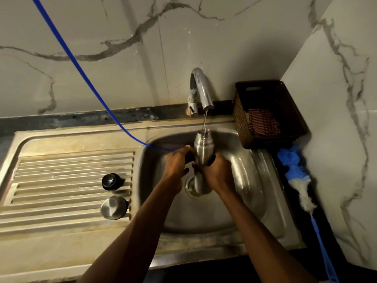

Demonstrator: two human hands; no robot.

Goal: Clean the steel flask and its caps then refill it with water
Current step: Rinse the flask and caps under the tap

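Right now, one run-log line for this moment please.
phase: filling | steel flask upright under running tap | left hand, right hand grip it | black cap, steel cap on drainboard

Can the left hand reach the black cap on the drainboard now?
Probably yes: the black cap stands uncovered on the drainboard, but the left hand must first leave the flask.

Brushed steel flask (204, 150) at centre frame, stained dull metal sink (255, 180), glossy black plastic cap (111, 181) and satin steel cap (113, 207) lower left, shiny chrome tap (201, 88), woven brown plastic basket (240, 119), polished marble wall (102, 58).
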